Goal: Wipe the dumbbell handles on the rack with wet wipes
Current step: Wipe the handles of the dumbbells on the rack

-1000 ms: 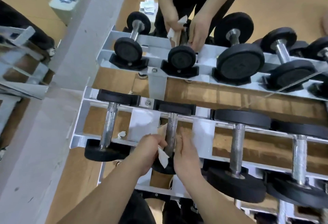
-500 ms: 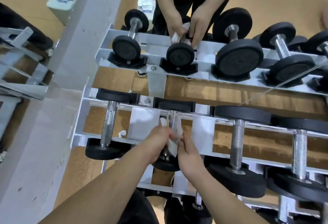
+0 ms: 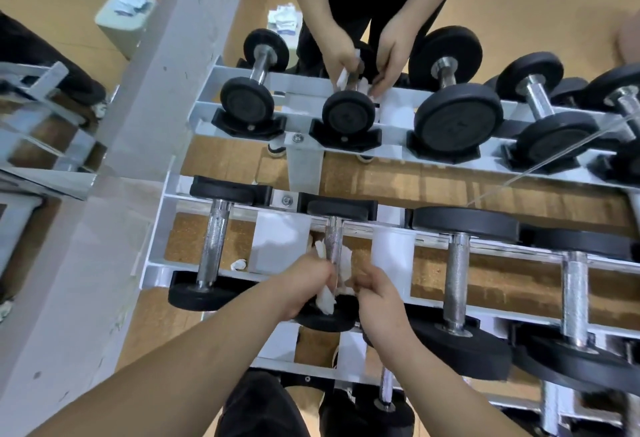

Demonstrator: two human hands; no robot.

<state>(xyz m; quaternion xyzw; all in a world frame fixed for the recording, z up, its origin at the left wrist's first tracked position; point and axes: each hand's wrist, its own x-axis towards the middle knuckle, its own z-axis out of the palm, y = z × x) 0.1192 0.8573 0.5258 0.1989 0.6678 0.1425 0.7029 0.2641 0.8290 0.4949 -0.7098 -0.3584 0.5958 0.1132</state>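
On the rack (image 3: 277,246), the left hand (image 3: 304,284) grasps a wet wipe (image 3: 327,299) around the dumbbell handle (image 3: 333,240) — the right hand (image 3: 377,292) pinches its other side.

Bright even light; edges bent, blurred, perhaps motion smear.

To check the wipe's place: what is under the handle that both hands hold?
A wet wipe shows either side of the handle, held by the left hand and right hand; brown floor lies below. Hands cover the handle's near end.
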